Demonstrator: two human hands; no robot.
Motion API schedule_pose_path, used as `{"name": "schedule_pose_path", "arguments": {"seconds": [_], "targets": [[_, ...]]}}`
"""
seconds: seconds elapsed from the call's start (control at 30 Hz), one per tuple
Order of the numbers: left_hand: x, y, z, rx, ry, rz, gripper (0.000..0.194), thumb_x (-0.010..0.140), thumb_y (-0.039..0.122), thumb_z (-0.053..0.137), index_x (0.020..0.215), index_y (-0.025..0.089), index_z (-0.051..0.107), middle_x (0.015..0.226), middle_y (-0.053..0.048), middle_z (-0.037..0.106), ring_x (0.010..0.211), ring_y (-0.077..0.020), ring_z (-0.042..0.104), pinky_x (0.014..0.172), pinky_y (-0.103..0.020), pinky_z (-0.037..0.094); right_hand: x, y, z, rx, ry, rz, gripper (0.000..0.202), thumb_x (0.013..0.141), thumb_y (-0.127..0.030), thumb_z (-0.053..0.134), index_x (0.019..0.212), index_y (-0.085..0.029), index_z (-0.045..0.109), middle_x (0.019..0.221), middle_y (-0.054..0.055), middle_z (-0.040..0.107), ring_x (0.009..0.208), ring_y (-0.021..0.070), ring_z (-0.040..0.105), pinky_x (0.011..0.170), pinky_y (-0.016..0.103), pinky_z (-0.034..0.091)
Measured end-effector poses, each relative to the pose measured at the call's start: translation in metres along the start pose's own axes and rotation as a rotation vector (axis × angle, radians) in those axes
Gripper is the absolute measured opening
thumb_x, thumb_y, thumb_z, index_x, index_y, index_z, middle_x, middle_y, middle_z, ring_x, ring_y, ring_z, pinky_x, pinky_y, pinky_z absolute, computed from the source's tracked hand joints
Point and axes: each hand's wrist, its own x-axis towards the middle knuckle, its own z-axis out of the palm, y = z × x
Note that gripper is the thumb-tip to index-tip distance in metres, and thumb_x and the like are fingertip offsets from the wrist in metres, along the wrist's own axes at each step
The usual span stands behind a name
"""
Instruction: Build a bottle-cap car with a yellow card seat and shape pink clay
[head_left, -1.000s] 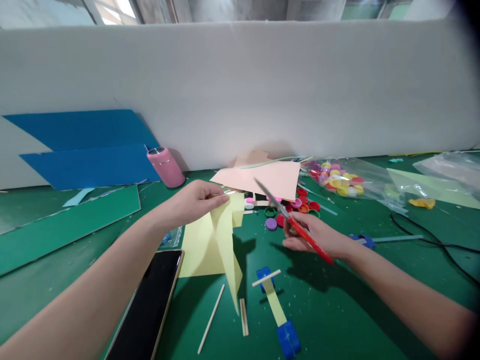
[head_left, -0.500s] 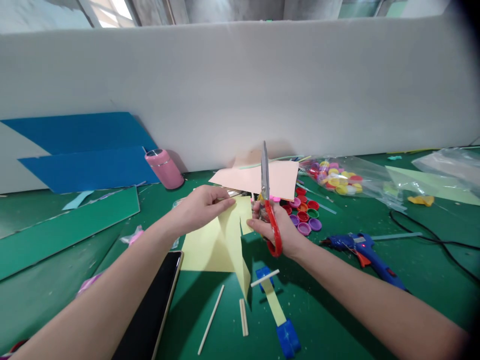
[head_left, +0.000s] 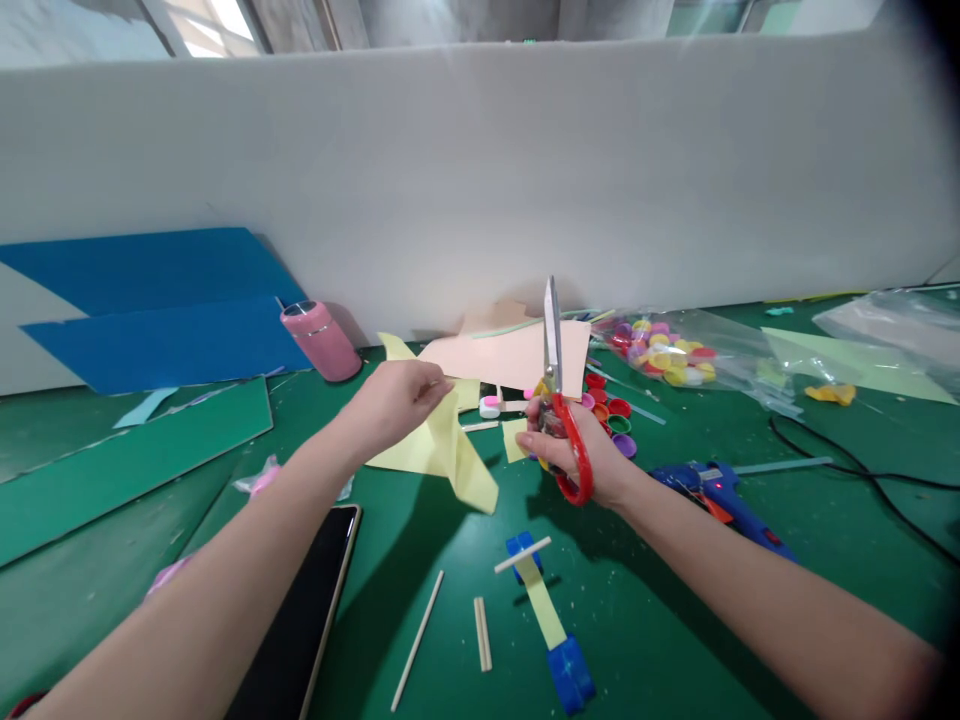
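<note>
My left hand (head_left: 401, 400) pinches a sheet of pale yellow paper (head_left: 431, 450), which hangs bent with its near corner lifted. Red-handled scissors (head_left: 570, 450) are in my closed right hand (head_left: 600, 455), blades pointing up and away. Between my hands a small yellow paper piece (head_left: 514, 440) lies on the green table, just left of my right fingers. Nearer to me is a blue-ended piece joined by a yellow paper strip (head_left: 545, 605), with a white stick (head_left: 523, 555) across its far end. More sticks (head_left: 482, 635) lie to its left.
A phone (head_left: 300, 610) lies under my left forearm. The blue glue gun (head_left: 720, 490), its light on, sits beyond my right forearm with a black cable (head_left: 862, 470). Bottle caps (head_left: 619, 408), a bag of caps (head_left: 667, 355), pink paper (head_left: 502, 355) and a pink canister (head_left: 322, 340) stand farther back.
My left hand has drawn the yellow sheet left and up, away from the scissors. My right hand has moved right with the scissors. The small yellow piece now lies apart from the sheet.
</note>
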Motion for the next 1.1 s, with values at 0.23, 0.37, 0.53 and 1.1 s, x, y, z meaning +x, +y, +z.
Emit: {"name": "schedule_pose_path", "arguments": {"seconds": [0.23, 0.37, 0.53, 1.1], "targets": [[0.005, -0.004, 0.025, 0.076, 0.264, -0.124, 0.042, 0.078, 0.029, 0.046, 0.117, 0.014, 0.046, 0.127, -0.019, 0.041, 0.083, -0.0243, 0.056, 0.070, -0.036, 0.040, -0.005, -0.004, -0.015, 0.015, 0.125, 0.008, 0.031, 0.058, -0.026, 0.069, 0.082, -0.019, 0.050, 0.066, -0.005, 0.048, 0.056, 0.0100, 0.050, 0.053, 0.025, 0.040], [-0.013, 0.010, 0.018, 0.004, 0.414, -0.202, 0.043, 0.081, 0.033, 0.044, 0.118, 0.012, 0.044, 0.124, -0.019, 0.042, 0.081, -0.0214, 0.057, 0.070, -0.034, 0.043, -0.018, -0.017, -0.022, 0.020, 0.165, 0.028, 0.030, 0.060, -0.026, 0.068, 0.083, -0.019, 0.051, 0.066, -0.005, 0.049, 0.052, 0.0091, 0.049, 0.048, 0.024, 0.039], [-0.057, 0.060, 0.014, -0.341, 0.306, -0.197, 0.020, 0.080, 0.033, 0.047, 0.080, 0.018, 0.060, 0.079, -0.004, 0.064, 0.071, -0.0164, 0.056, 0.062, -0.026, 0.044, -0.043, -0.039, -0.020, -0.039, 0.149, 0.044, 0.027, 0.060, -0.025, 0.067, 0.082, -0.021, 0.051, 0.061, -0.006, 0.048, 0.046, 0.0087, 0.046, 0.042, 0.023, 0.035], [-0.137, 0.137, 0.054, -1.503, 0.074, -0.544, 0.017, 0.068, 0.028, 0.061, 0.058, 0.019, 0.050, 0.051, 0.003, 0.048, 0.047, -0.0086, 0.040, 0.046, -0.021, 0.032, -0.108, -0.040, 0.011, -0.175, -0.098, 0.063, 0.022, 0.066, -0.017, 0.060, 0.084, -0.022, 0.048, 0.074, -0.003, 0.054, 0.060, 0.0112, 0.052, 0.055, 0.025, 0.043]]}}
